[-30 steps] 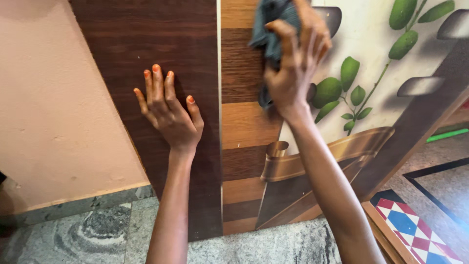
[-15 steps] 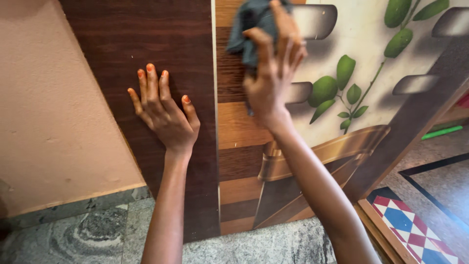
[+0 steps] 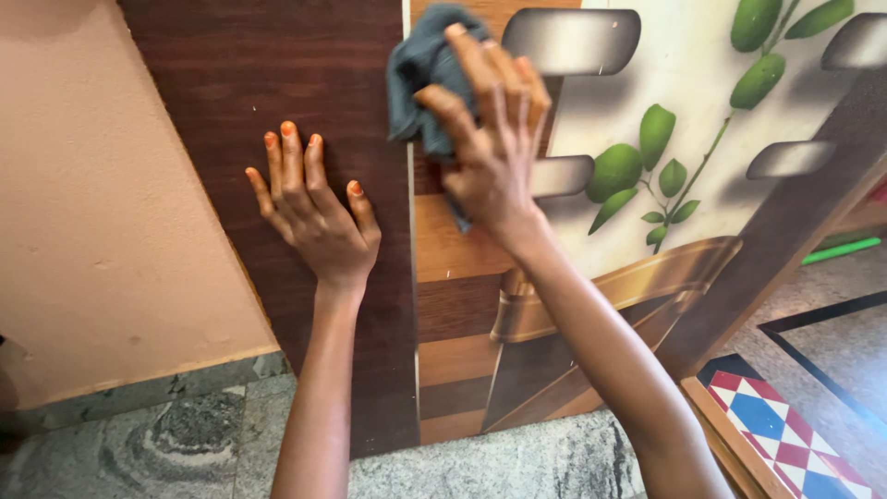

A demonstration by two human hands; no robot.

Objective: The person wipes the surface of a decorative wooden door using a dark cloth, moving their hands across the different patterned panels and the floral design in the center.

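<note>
The left hand (image 3: 314, 217) lay spread flat on the dark door panel (image 3: 240, 83), apparently bracing. The right hand (image 3: 490, 152), somewhat blurred, pressed a grey cloth (image 3: 416, 74) against the door, fingers splayed.

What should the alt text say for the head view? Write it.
A person's right hand presses a grey cloth against a decorated door with leaf artwork, while the left hand lies flat, fingers spread, on the dark wood panel beside it.

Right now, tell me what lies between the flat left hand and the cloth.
Head view: only bare dark wood panel and a thin pale seam separate the left hand from the grey cloth.
</note>
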